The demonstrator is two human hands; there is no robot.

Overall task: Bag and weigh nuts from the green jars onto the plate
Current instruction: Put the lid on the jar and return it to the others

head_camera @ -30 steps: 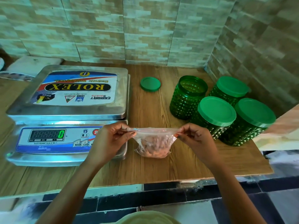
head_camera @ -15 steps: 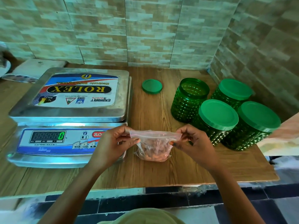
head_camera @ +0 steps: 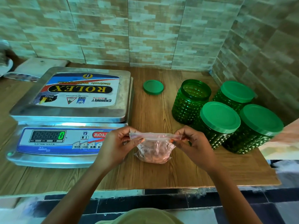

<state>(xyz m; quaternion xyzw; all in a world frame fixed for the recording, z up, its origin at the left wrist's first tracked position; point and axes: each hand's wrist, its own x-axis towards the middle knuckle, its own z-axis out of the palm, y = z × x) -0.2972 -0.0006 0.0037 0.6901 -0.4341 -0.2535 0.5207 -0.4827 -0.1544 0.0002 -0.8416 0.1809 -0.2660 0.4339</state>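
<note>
The left hand (head_camera: 116, 147) and right hand (head_camera: 194, 147) each have a pinching grip on the nut bag (head_camera: 155, 150) at its zip, which should be pressed evenly end to end.

Tabletop (head_camera: 150, 120) gap between scale (head_camera: 72, 109) and jars (head_camera: 189, 104)

The person's forearms (head_camera: 77, 191) are bare to the frame edge. Nails on the left hand (head_camera: 116, 147) and right hand (head_camera: 192, 146) look orange. Pale olive cloth (head_camera: 139, 216) shows below.
</note>
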